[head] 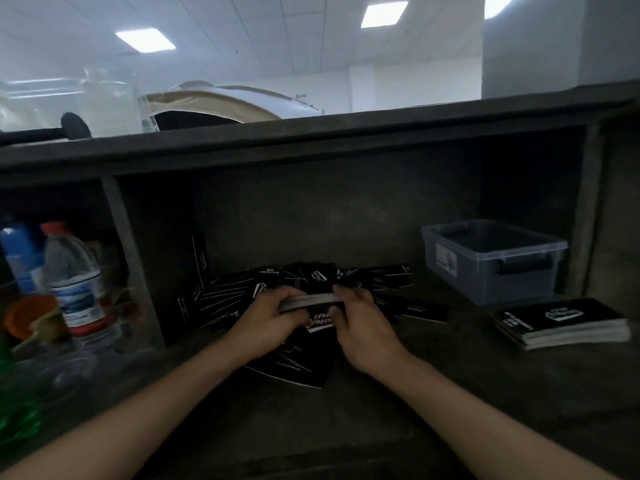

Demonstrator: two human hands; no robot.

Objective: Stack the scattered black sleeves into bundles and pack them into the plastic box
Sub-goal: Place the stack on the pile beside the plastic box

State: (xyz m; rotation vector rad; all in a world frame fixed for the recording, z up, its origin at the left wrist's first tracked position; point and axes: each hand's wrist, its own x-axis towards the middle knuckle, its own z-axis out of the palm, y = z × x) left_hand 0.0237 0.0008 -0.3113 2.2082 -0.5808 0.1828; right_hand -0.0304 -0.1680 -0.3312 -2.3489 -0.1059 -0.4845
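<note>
A bundle of black sleeves (309, 299) is clamped between curled fingers of left hand (266, 317) and right hand (362, 322) over scattered sleeves (232, 292) on the desktop (398, 417), apparently wood; the plastic box (491, 268) is set toward its right edge.

head-worn | looks forward, down | near desk (450, 393) | left edge apparently blurred
</note>
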